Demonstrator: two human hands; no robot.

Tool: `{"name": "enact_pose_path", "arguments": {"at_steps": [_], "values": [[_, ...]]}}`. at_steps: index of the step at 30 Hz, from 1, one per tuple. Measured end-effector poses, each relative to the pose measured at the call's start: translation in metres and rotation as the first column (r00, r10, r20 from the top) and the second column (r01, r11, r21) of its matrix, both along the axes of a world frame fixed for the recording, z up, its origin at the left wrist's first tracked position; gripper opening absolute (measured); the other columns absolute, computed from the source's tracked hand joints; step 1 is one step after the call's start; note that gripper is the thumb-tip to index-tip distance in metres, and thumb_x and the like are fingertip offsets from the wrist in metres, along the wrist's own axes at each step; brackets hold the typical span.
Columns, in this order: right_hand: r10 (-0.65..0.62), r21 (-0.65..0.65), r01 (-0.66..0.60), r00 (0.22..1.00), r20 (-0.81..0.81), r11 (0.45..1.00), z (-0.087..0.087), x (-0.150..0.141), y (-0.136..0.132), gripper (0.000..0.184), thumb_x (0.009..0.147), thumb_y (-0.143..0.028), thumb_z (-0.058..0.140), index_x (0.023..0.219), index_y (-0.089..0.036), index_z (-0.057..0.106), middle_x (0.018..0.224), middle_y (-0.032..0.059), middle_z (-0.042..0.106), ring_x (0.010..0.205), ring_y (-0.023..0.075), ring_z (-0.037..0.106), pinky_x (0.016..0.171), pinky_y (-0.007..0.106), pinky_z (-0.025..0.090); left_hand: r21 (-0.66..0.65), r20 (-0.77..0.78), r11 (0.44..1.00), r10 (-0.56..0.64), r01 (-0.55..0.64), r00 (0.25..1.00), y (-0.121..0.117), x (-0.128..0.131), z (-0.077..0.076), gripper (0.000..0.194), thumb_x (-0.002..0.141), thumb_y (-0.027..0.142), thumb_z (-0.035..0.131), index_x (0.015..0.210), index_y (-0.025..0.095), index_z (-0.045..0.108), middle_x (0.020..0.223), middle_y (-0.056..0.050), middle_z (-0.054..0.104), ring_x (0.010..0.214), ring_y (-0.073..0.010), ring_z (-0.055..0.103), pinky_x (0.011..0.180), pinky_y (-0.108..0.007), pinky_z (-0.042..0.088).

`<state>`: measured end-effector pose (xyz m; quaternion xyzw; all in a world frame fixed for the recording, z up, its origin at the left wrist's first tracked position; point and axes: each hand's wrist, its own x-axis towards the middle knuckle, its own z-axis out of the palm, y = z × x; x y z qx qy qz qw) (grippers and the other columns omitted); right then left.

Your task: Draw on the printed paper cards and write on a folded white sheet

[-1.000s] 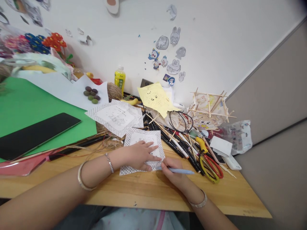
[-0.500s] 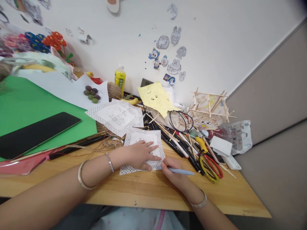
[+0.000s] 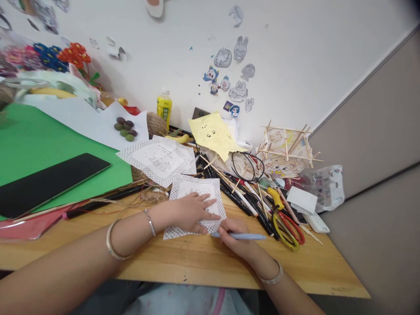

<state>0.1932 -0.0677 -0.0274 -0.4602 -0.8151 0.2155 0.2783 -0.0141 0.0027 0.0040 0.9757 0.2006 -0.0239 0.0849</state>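
The left hand (image 3: pixel 187 212) lies spread on the white, cross-hatch-bordered paper (image 3: pixel 179 189), while the right hand (image 3: pixel 243 247), pinching a slim light-blue plastic pen (image 3: pixel 251 236), has shifted its tip to the paper's near edge, seemingly pausing the hatching.

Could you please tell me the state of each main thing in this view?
Left hand: fingers spread, on the lower drawing.
Right hand: closed around the blue pen.
Blue pen: held, slanting low.
Lower drawing: partly covered.
Bottle: upright, capped.
Black tablet: lying down, screen dark.
Yellow paper: drawn on, atop clutter.
Scissors: blades hidden, cannot tell if open.
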Motion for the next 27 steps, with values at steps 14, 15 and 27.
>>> {"name": "enact_pose_path", "arguments": {"at_steps": [14,15,27], "values": [[-0.142,0.100,0.143,0.990,-0.019,0.985,-0.003,0.008,0.005,0.032,0.086,-0.023,0.042,0.056,-0.022,0.032,0.052,-0.0037,0.039,0.051,0.0123,0.040,0.049,0.026,0.030,-0.040,-0.089,0.999,0.029,-0.032,0.996,-0.007,0.000,0.019,0.054,0.091,0.045,0.055,0.142,0.037,0.038,0.154,-0.014,0.021,0.141,-0.0371,0.019,0.106,-0.055,0.025],[-0.145,0.108,0.146,0.989,-0.013,0.983,-0.004,0.008,0.005,0.033,0.086,-0.023,0.042,0.056,-0.022,0.031,0.052,-0.0038,0.039,0.050,0.0123,0.040,0.049,0.026,0.030,-0.039,-0.089,0.999,0.029,-0.033,0.996,-0.007,0.000,0.019,0.055,0.091,0.045,0.055,0.142,0.037,0.038,0.154,-0.014,0.021,0.140,-0.0370,0.019,0.106,-0.055,0.025],[-0.117,0.177,0.116,0.993,-0.005,0.977,-0.001,0.005,0.006,0.032,0.084,-0.020,0.043,0.057,-0.022,0.027,0.051,-0.0053,0.035,0.048,0.0112,0.037,0.047,0.025,0.026,-0.041,-0.071,0.999,0.032,-0.035,0.997,-0.006,0.000,0.018,0.054,0.090,0.044,0.057,0.141,0.036,0.039,0.153,-0.015,0.023,0.140,-0.0373,0.021,0.106,-0.055,0.026]]}}
